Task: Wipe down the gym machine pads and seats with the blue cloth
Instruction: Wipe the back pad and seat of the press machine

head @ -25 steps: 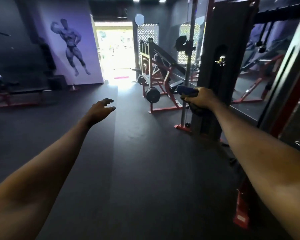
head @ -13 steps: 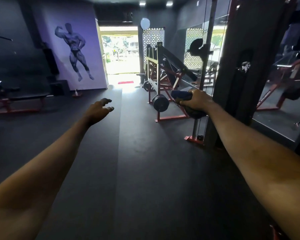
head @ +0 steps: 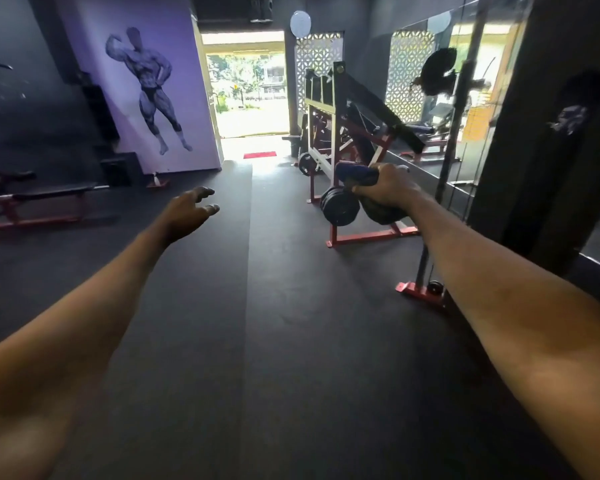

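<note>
Head view looks down a long gym room whose dark rubber floor (head: 291,341) fills most of the frame, with a mirror wall (head: 426,98) along the right side. Ahead on the right stands a red-framed plate-loaded machine (head: 347,109) with a slanted black panel that may be a pad, and weight plates (head: 338,206) hung low on it. Well apart on the far left lies a flat bench (head: 54,188) with a black top. Both arms reach forward over the floor, touching no equipment. The right hand (head: 390,188) has its fingers curled round the bunched blue cloth (head: 355,173), which sticks out to the left of the fist and is held in the air short of the machine. The left hand (head: 187,211) holds nothing, its fingers loosely spread and slightly bent. This reads as the walk between stations, with no pad under the cloth yet. To do it well, the person should close on the nearest padded surface and shake the cloth out of its wad so a flat face meets the vinyl. The free hand can steady the frame during long overlapping strokes from top to bottom.
</note>
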Tool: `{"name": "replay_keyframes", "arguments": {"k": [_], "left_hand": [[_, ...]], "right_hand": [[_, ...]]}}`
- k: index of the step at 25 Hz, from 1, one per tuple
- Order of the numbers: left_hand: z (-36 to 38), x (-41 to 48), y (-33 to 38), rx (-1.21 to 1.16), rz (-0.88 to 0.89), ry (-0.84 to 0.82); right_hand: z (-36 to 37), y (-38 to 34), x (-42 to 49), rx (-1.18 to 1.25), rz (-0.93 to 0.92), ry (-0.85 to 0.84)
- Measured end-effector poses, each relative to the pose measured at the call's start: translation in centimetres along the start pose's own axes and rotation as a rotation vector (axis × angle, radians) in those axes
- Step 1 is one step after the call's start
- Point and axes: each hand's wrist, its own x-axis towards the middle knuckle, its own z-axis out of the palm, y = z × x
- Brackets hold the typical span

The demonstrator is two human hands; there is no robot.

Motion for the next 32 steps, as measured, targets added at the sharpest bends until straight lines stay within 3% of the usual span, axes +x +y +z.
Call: {"name": "replay_keyframes", "arguments": {"k": [9,16,23,32], "left_hand": [[1.4,23.0,-7.6,0.029,-0.074,0.019],[3.5,43.5,-18.5,-0.004,-0.048,0.022],[2.6,65.2,-26.6,-0.038,-0.035,0.037],[9.7,92.3,-36.2,0.011,-0.038,-0.058]], "right_hand": [[7.8,1.8,27.3,-0.048,0.025,0.033],[19.0,1.7,48.0,-0.065,-0.047,0.040],[25.3,1.5,67.5,-0.097,-0.017,0.035],[34.4,7.7,94.9,-0.007,0.020,0.011]]}}
